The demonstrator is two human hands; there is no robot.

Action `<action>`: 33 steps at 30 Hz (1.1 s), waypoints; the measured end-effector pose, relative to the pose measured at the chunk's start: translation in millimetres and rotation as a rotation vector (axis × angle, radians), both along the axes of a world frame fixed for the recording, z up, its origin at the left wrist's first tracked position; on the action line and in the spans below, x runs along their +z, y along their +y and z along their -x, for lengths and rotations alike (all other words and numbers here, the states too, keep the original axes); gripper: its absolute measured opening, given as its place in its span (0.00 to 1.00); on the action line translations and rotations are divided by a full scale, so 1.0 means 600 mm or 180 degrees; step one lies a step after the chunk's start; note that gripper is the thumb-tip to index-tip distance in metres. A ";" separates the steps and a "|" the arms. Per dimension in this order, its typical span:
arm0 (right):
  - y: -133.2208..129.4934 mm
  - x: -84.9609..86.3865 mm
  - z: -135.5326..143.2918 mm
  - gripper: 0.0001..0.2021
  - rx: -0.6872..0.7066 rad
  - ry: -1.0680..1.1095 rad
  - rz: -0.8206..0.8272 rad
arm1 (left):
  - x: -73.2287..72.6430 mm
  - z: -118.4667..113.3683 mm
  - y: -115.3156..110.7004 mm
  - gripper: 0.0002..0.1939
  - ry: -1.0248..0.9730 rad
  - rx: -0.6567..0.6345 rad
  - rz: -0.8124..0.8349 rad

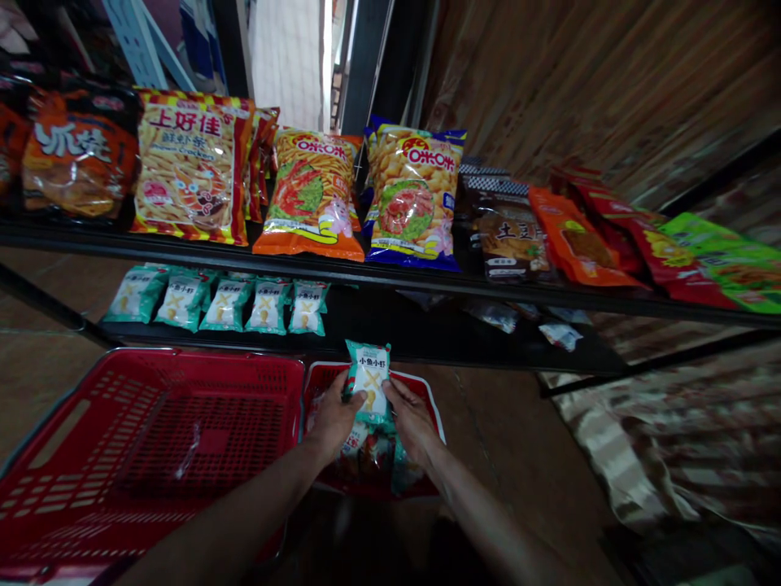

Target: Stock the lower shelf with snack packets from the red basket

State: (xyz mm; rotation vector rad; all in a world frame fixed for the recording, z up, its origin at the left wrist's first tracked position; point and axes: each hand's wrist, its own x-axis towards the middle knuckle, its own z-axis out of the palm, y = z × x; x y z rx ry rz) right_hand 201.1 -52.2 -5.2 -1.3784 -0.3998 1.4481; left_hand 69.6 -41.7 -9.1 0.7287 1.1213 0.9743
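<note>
Between my two hands is a small teal-and-white snack bag [371, 376], its printed front facing me. My left hand [334, 413] grips the bag's left side, thumb on the front. On its right side my right hand [410, 413] holds it in the same way. Below the bag is a small red basket [432, 399] with several snack packets [373, 452] inside, partly covered by my hands. A row of similar teal snack bags [227, 303] stands on the lower shelf, ahead and to the left.
A large red shopping basket [293, 382] sits left of the small one. Above, the upper shelf [244, 259] carries bigger snack bags, among them an orange one [314, 195] and a blue one [415, 195]. Clear packets [491, 313] lie on the lower shelf [372, 321]. A striped curtain [634, 464] hangs at right.
</note>
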 end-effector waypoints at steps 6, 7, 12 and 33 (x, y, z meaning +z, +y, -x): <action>0.039 -0.010 -0.001 0.20 -0.0066 0.0058 -0.0082 | -0.007 -0.003 0.038 0.24 -0.0285 0.0078 0.0025; 0.050 -0.013 -0.002 0.20 -0.0141 0.0047 -0.0086 | -0.009 -0.004 0.047 0.23 -0.0278 0.0131 0.0017; 0.110 -0.024 -0.008 0.21 -0.0514 -0.0173 -0.0239 | -0.033 -0.015 0.106 0.20 -0.0064 0.0417 -0.0130; 0.342 -0.075 0.001 0.21 -0.0618 -0.0382 -0.0871 | -0.037 -0.069 0.307 0.25 0.2687 0.0851 -0.1183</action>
